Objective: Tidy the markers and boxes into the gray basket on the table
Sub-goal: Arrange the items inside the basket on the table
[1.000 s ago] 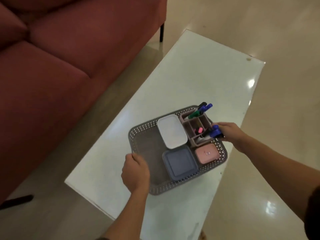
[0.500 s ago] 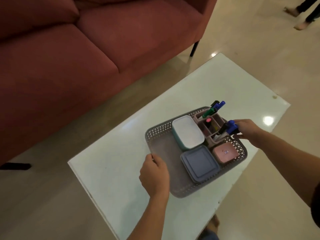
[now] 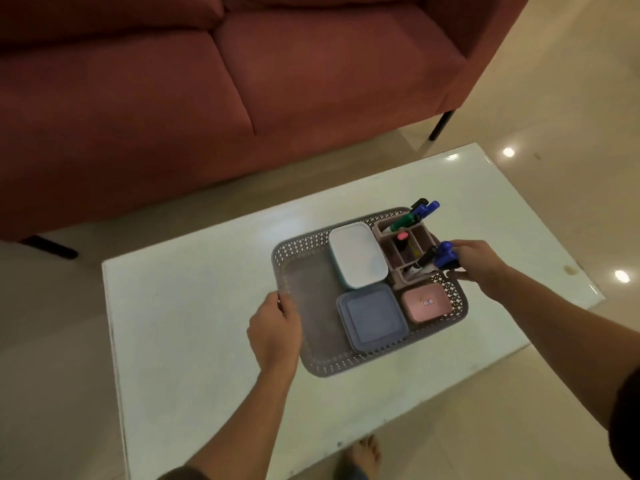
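Observation:
The gray basket (image 3: 308, 296) sits on the white table (image 3: 194, 306). Inside it lie a white-lidded box (image 3: 356, 259), a blue-gray box (image 3: 372, 318) and a small pink box (image 3: 426, 303). A divided pink organizer (image 3: 420, 237) at the basket's far right corner holds several markers (image 3: 414, 216). My left hand (image 3: 275, 329) grips the basket's near left rim. My right hand (image 3: 476, 261) holds the far right rim beside the blue-capped markers (image 3: 441, 256) in the organizer.
A dark red sofa (image 3: 173, 98) stands just beyond the table's far edge, with a black leg (image 3: 440, 124) at its right end. Glossy beige floor surrounds the table. My bare foot (image 3: 367, 455) shows below the near edge.
The view has swung so that the sofa fills the top and the table lies more squarely. Both hands have kept their hold on the basket's opposite rims.

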The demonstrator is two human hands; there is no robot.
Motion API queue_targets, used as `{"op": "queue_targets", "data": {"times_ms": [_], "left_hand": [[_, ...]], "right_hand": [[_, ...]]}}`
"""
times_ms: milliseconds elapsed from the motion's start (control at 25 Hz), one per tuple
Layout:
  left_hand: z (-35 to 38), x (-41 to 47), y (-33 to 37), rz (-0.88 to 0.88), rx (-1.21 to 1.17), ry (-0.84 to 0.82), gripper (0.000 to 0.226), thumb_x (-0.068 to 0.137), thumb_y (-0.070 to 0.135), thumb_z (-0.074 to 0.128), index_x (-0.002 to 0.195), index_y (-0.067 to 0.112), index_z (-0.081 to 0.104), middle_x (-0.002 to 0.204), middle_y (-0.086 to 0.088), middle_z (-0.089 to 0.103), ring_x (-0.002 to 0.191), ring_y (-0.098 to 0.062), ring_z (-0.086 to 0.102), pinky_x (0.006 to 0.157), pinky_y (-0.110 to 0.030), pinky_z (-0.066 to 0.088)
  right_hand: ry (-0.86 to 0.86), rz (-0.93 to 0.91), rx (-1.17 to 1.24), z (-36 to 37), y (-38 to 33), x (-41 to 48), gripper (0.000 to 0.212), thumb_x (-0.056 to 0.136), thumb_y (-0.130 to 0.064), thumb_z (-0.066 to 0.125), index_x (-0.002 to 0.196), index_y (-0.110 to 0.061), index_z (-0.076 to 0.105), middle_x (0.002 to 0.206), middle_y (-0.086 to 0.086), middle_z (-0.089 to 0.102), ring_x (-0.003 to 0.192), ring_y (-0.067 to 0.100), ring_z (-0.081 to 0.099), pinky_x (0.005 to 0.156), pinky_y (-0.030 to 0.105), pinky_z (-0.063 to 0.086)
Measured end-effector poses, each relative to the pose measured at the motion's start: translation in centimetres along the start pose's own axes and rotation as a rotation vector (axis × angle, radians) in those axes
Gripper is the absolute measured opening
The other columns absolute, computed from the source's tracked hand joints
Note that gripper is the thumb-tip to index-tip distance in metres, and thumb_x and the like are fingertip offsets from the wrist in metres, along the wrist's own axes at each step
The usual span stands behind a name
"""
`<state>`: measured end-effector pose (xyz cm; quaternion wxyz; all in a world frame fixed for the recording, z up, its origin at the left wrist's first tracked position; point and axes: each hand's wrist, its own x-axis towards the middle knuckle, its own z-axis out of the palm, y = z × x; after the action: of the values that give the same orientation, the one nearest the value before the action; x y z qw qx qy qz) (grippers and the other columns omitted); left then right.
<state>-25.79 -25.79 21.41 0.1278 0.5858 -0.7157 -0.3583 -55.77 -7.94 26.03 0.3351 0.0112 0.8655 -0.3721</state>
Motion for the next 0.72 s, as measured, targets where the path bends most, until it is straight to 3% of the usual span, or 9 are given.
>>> {"op": "queue_targets", "data": {"times_ms": [160, 360, 440, 560, 720], "left_hand": [[0.5, 0.9, 0.1, -0.009, 0.027, 0.066, 0.036, 0.103, 0.030, 0.043, 0.073, 0.015, 0.058, 0.066, 0.000, 0.062, 0.062, -0.025, 0.060, 0.057, -0.035, 0.048], [-0.3, 0.6, -0.9, -0.007, 0.051, 0.150, 0.034, 0.102, 0.028, 0.044, 0.074, 0.014, 0.057, 0.069, -0.003, 0.061, 0.063, -0.026, 0.057, 0.058, -0.035, 0.045], [-0.8, -0.3, -1.3, -0.030, 0.051, 0.172, 0.034, 0.103, 0.027, 0.043, 0.074, 0.013, 0.055, 0.070, -0.004, 0.060, 0.064, -0.026, 0.057, 0.058, -0.033, 0.040], [-1.0, -1.6, -1.6, -0.017, 0.022, 0.184, 0.036, 0.103, 0.027, 0.042, 0.074, 0.012, 0.054, 0.069, -0.004, 0.060, 0.064, -0.024, 0.057, 0.057, -0.033, 0.039], [0.0, -3.3, -1.0, -0.020, -0.017, 0.224, 0.037, 0.104, 0.029, 0.042, 0.074, 0.011, 0.053, 0.069, -0.005, 0.060, 0.064, -0.024, 0.056, 0.057, -0.032, 0.037]], "right_hand": [[-0.011, 0.010, 0.110, 1.1, 0.7, 0.7, 0.027, 0.093, 0.001, 0.049, 0.095, -0.011, 0.073, 0.084, 0.012, 0.066, 0.072, 0.020, 0.060, 0.067, 0.033, 0.052], [-0.037, 0.011, 0.262, 3.5, 1.5, -0.4, 0.021, 0.095, -0.020, 0.057, 0.084, -0.010, 0.073, 0.090, 0.015, 0.069, 0.076, 0.023, 0.063, 0.072, 0.036, 0.050], [-0.061, 0.001, 0.328, 3.8, 1.3, -1.5, 0.025, 0.096, -0.027, 0.058, 0.091, -0.008, 0.073, 0.086, 0.012, 0.071, 0.069, 0.020, 0.065, 0.062, 0.029, 0.051], [-0.072, -0.015, 0.439, 3.2, 0.9, -3.1, 0.018, 0.095, -0.015, 0.055, 0.089, -0.005, 0.069, 0.073, 0.009, 0.066, 0.053, 0.018, 0.063, 0.043, 0.022, 0.050], [-0.111, 0.011, 0.572, 2.2, 1.1, -3.3, 0.018, 0.091, -0.010, 0.053, 0.082, -0.007, 0.069, 0.071, 0.010, 0.065, 0.046, 0.018, 0.064, 0.046, 0.028, 0.053]]}}
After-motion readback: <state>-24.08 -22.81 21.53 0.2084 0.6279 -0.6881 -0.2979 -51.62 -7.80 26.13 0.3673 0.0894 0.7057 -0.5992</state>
